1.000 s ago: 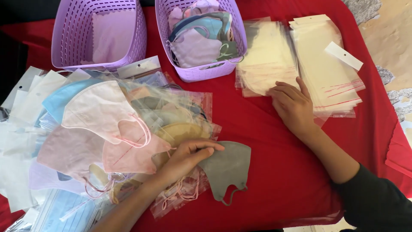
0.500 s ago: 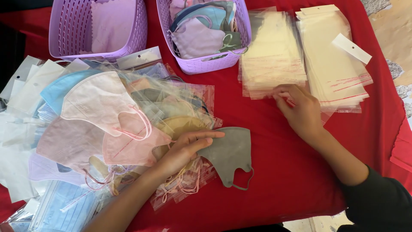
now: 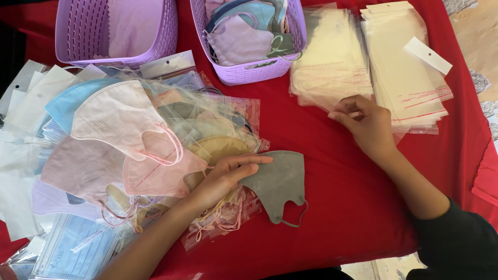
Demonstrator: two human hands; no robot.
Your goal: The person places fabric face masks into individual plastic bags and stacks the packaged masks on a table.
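- The grey mask (image 3: 277, 184) is a folded, matte fabric piece with a curved nose edge and a thin grey ear loop dangling at its 5 o'clock corner; it lies flat on the red cloth (image 3: 332, 207), which is smooth and slightly creased.
- The left hand (image 3: 225, 176) lies flat with fingers stretched toward 3 o'clock, fingertips pressing on the grey mask's upper-left edge; the palm rests on a tan mask (image 3: 215, 148) in the pile. It grips nothing, only presses down.
- The right hand (image 3: 365, 122) sits at about 2 o'clock from the grey mask, well apart from it. Its fingers are curled narrow, pinching the lower edge of a thin clear plastic sleeve (image 3: 332, 67) from the stack.
- The clear sleeves form two glossy, rectangular stacks; the right-hand stack (image 3: 410, 67) looks cream-tinted, with red sealing strips near the lower ends and a white hang tab (image 3: 428, 54) lying across it.
- At 9 o'clock from the grey mask spreads a loose heap of masks: a pale pink one (image 3: 119, 116) with pink loops, a light blue one (image 3: 65, 103), a dusty mauve one (image 3: 83, 168), many under crinkly transparent wrap.
- At 12 o'clock stand two lilac plastic baskets with slotted walls: the left basket (image 3: 78, 46) holds a pale fabric piece, the right basket (image 3: 244, 72) holds several folded masks in lilac, blue and green.
- A flat pleated blue mask (image 3: 72, 249) in wrap lies at 8 o'clock.
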